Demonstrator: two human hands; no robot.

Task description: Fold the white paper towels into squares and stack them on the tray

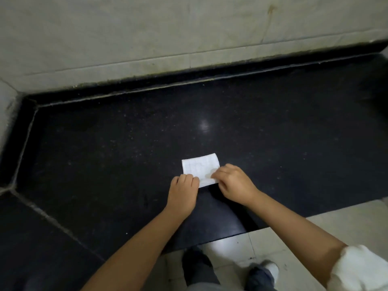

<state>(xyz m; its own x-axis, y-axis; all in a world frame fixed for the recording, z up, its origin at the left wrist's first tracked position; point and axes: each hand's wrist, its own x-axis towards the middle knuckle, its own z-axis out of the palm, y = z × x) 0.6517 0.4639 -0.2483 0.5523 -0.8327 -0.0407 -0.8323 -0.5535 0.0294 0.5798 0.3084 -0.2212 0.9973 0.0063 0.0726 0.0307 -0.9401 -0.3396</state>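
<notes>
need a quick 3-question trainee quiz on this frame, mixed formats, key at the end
1. True or false: the folded white paper towel lies on a tray.
2. Multiple choice: which hands touch the towel? A) left hand only B) right hand only C) both
3. Fill in: the towel rests on the ____ speckled stone counter.

Key:
1. False: it lies straight on the counter; no tray is in view.
2. C: the left hand meets its near left corner, the right hand's fingers lie on its near right part.
3. black
</notes>
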